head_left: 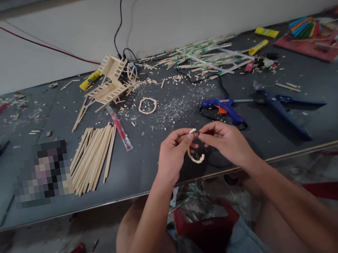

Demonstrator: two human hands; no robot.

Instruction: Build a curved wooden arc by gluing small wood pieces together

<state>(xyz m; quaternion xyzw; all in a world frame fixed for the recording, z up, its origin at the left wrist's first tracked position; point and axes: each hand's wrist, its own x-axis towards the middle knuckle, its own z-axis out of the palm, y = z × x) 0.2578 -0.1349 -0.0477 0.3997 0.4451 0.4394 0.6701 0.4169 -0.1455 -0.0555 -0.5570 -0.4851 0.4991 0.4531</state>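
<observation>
My left hand (pixel 176 151) pinches a pale curved piece built of short bits of wooden stick (pixel 198 160), an unclosed ring that hangs below the fingers. Close against it, my right hand (pixel 226 139) has thumb and forefinger pressed together; whatever they hold is too small to make out. Beyond the hands lies a finished-looking ring of stick bits (pixel 148 105). A blue glue gun (pixel 217 103) with an orange trigger rests on its side just past my right hand. Left of my hands is a bundle of wooden sticks (pixel 94 159).
A small wooden stick model (pixel 111 88) stands at the back left. Green-marked stick packs (pixel 199 60) lie along the wall. Blue-handled cutters (pixel 284 112) are at right, coloured sticks (pixel 305 30) behind them. Scraps litter the dark table (pixel 148 156). A red bin (pixel 205 222) is below.
</observation>
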